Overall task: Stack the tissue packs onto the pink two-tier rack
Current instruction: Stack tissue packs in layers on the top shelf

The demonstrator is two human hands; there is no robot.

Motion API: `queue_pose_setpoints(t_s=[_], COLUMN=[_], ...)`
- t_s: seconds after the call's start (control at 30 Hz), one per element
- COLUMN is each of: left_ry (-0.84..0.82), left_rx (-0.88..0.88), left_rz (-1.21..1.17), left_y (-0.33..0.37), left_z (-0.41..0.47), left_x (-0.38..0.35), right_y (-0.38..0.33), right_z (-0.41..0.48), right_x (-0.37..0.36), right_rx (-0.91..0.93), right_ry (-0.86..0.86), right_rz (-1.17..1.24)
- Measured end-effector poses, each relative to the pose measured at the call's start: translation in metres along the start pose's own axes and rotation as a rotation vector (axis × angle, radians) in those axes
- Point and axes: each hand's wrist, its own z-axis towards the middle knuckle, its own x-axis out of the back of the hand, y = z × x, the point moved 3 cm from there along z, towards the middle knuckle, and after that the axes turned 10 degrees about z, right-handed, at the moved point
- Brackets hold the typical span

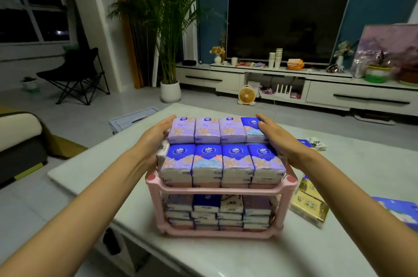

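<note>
The pink two-tier rack [220, 189] stands on the white table in front of me. Both tiers are packed with blue and purple tissue packs: a front row [222, 160] and a back row [207, 130] on top, and more stacked packs [218, 211] on the lower tier. My left hand [156, 135] lies flat against the left end of the top rows. My right hand [274, 135] presses flat on the right end, fingers resting on the rightmost back pack. Neither hand is closed around a pack.
To the right of the rack lie gold tissue packs [308, 205], a blue pack [400, 211] at the table's right edge and small packs [316, 143] further back. The white table [95, 163] ends close on the left. A TV stand and a potted palm stand beyond.
</note>
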Motion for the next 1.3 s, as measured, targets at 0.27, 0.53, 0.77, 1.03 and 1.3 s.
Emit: queue_pose_setpoints(t_s=[0.27, 0.53, 0.77, 1.03, 1.3], left_ry=[0.189, 0.491, -0.192, -0.123, -0.015], left_rx=[-0.193, -1.019, -0.831, -0.551, -0.413], left_rz=[0.184, 0.431, 0.421, 0.61, 0.496], left_y=[0.009, 0.015, -0.114, -0.176, -0.172], left_z=[-0.008, -0.113, -0.145, -0.091, -0.059], left_x=[0.008, -0.094, -0.281, -0.33, -0.317], right_y=[0.007, 0.076, 0.17, 0.203, 0.208], right_z=[-0.002, -0.057, -0.146, -0.145, -0.025], right_x=[0.009, 0.113, 0.193, 0.177, 0.155], right_rx=[0.02, 0.047, 0.126, 0.193, 0.193], right_ry=[0.01, 0.244, 0.706, 0.529, 0.332], right_rz=[0.308, 0.481, 0.518, 0.207, -0.4])
